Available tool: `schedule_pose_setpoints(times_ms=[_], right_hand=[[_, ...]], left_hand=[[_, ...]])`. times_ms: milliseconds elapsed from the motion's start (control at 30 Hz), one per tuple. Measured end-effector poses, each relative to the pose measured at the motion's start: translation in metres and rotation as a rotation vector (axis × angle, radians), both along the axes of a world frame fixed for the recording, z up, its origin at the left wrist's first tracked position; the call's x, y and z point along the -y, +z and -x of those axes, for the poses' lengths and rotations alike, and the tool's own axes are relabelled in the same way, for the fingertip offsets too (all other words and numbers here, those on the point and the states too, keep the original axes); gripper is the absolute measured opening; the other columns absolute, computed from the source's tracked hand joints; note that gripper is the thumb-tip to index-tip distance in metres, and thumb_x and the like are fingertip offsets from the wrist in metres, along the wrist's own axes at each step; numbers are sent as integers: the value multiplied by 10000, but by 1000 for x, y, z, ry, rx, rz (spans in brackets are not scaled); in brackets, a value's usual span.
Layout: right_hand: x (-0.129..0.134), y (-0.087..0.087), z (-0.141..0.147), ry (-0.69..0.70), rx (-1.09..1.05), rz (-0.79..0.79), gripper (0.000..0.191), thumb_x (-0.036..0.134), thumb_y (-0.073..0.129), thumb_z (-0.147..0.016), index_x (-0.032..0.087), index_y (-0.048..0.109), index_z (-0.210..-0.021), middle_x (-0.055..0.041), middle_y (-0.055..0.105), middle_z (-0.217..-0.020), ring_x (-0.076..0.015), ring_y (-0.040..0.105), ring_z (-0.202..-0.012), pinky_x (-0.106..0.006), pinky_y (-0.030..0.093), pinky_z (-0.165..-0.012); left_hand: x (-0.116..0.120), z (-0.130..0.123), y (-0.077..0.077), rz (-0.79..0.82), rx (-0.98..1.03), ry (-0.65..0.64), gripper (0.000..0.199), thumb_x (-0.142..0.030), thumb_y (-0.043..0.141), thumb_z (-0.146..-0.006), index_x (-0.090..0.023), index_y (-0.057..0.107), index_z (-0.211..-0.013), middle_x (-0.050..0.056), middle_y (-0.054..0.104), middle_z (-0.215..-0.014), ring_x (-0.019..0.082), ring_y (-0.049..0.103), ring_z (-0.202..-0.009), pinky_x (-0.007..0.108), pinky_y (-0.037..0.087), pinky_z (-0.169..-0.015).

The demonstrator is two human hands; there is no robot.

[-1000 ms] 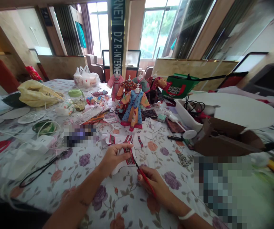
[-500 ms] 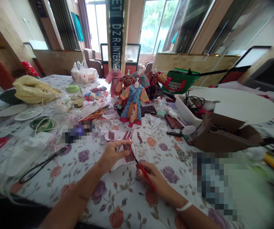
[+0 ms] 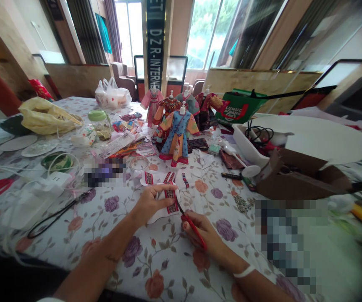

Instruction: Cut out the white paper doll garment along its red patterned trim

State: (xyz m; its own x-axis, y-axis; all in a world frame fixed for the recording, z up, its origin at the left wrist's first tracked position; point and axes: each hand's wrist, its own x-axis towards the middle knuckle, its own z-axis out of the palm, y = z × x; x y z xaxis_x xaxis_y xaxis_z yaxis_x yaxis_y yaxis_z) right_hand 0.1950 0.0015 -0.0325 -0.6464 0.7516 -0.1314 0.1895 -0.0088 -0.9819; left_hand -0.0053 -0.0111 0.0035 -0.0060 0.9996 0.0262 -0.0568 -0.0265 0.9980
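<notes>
A white cloth piece with a red and black patterned band (image 3: 170, 202) is held between the thumb and fingers of my left hand (image 3: 149, 203). My right hand (image 3: 203, 230) grips the red handles of a pair of scissors (image 3: 196, 231), whose dark blades touch the right edge of the cloth. Just beyond lie smaller white pieces with similar bands (image 3: 184, 180). Behind them stand several small dressed figures, the nearest in a blue dress (image 3: 176, 135) with orange sleeves.
A flowered tablecloth (image 3: 168, 256) covers the table. To the right are a cardboard box (image 3: 297, 180), a white tray (image 3: 247, 144) with cables and a green bag (image 3: 239, 107). A lidded jar (image 3: 100, 126), yellow bag (image 3: 45, 117) and white charger (image 3: 53, 182) are left.
The view has shifted slightly, moving the scene a little to the right. Both hands keep nearly the same hold on the cloth and scissors.
</notes>
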Motion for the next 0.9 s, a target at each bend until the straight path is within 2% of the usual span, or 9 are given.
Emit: schedule_pose_setpoints(times_ms=[133,367,633,900], right_hand=[[1,3,1,-19,5,-44,541,689,539,-772,203,372,-601,53,311,-559,-90,260,-513,-229,204,-436],[2,5,2,-41,16,-7,526,675,554,-758,209,363,-604,58,300,-540,-87,239,-492,-229,176,-417],[1,8,3,-40,40,-76,515,650,559,-762,204,375,-584,46,322,-550,-98,261,-517,-239,197,-443],[0,7,2,-16,52,-61,478,595,585,-764,196,388,-589,47,331,-569,-97,274,-534,-239,214,-470]], left_hand=[[1,1,-1,-10,-20,-2,351,-237,751,-704,-212,723,-1053,37,716,-1068,222,609,-1041,290,455,-920],[2,1,1,-23,-43,0,351,-244,748,-709,-218,720,-1058,38,715,-1071,226,606,-1049,297,447,-925],[3,1,5,-10,-24,-5,404,-239,753,-695,-201,708,-1096,52,707,-1099,252,607,-1065,320,452,-931],[3,-1,12,9,-24,70,296,-262,741,-714,-194,738,-1002,49,717,-1067,244,617,-1044,313,459,-923]])
